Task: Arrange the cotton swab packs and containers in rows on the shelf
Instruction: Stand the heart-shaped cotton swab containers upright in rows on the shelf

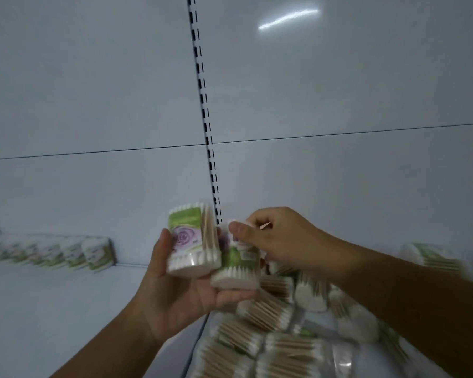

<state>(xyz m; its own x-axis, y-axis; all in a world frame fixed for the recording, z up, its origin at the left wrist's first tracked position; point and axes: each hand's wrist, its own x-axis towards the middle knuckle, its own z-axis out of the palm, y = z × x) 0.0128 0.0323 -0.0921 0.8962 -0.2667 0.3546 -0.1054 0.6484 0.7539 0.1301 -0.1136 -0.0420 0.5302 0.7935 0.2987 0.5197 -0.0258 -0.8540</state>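
Left hand (175,293) cups two swab packs from below, fingers curled around both. The left pack (193,240) stands upright, long axis vertical, label toward the camera; the right pack (236,264) touches it and sits lower, tilted slightly. Right hand (277,236) pinches the top of the right pack between thumb and fingertips. A row (55,251) of packs lines the back wall at far left, leaning. A loose pile (290,323) lies on its sides at lower right. The shelf (52,301) between row and pile is open. The slotted upright (205,118) runs up the back panel.
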